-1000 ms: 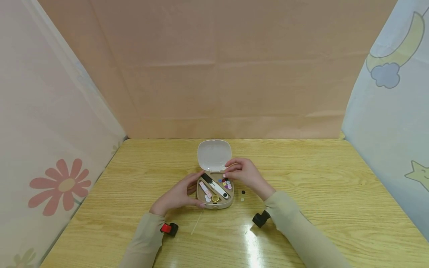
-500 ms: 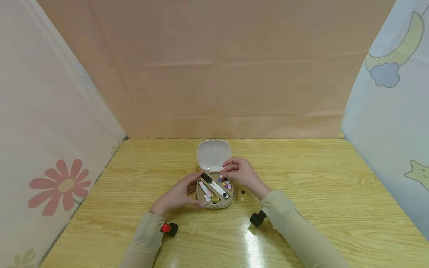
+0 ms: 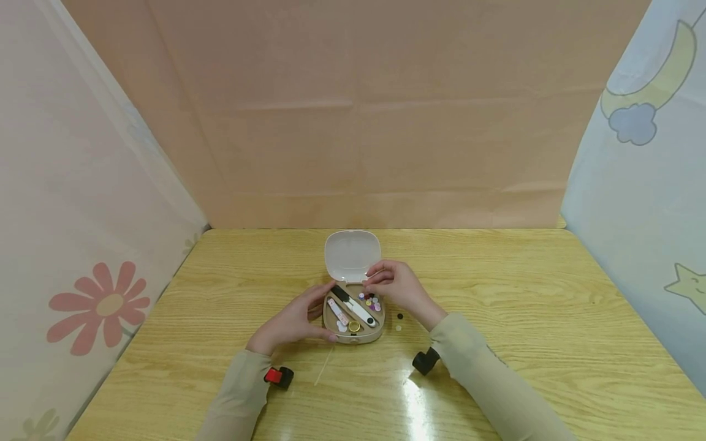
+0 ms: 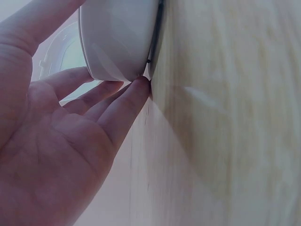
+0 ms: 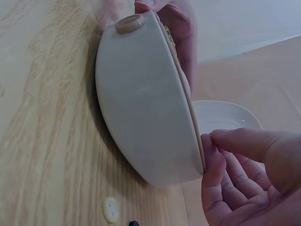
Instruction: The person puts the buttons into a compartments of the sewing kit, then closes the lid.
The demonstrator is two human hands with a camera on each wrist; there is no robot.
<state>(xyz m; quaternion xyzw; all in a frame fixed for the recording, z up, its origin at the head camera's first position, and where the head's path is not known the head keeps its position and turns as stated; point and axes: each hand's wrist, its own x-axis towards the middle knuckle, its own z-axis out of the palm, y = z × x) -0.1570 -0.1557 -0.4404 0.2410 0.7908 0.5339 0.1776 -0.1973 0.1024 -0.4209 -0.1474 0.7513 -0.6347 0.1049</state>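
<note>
A sewing kit box [image 3: 361,338] stands on the table with its translucent lid [image 3: 353,256] raised. My left hand [image 3: 295,321] holds the box at its left side, thumb at the front and fingers farther back; in the left wrist view the fingertips [image 4: 141,84] touch its wall. My right hand [image 3: 402,286] is over the back right compartment, fingertips low among several coloured buttons [image 3: 374,304]. Whether a button is between those fingertips is hidden. Thread snippers [image 3: 355,307] lie across the middle compartment. On the left are a rolled tape measure [image 3: 338,312] and a gold ring-like piece [image 3: 355,326].
A black button [image 3: 399,316] and a pale button [image 3: 398,328] lie on the table right of the box. A thin pale strand [image 3: 324,366] lies in front. Patterned cloth walls [image 3: 110,304] flank the wooden table [image 3: 524,306].
My right hand has shifted slightly left over the compartment. The white button seen at its fingertips earlier no longer shows there; a whitish one now shows where the blue one was. The left hand stays put.
</note>
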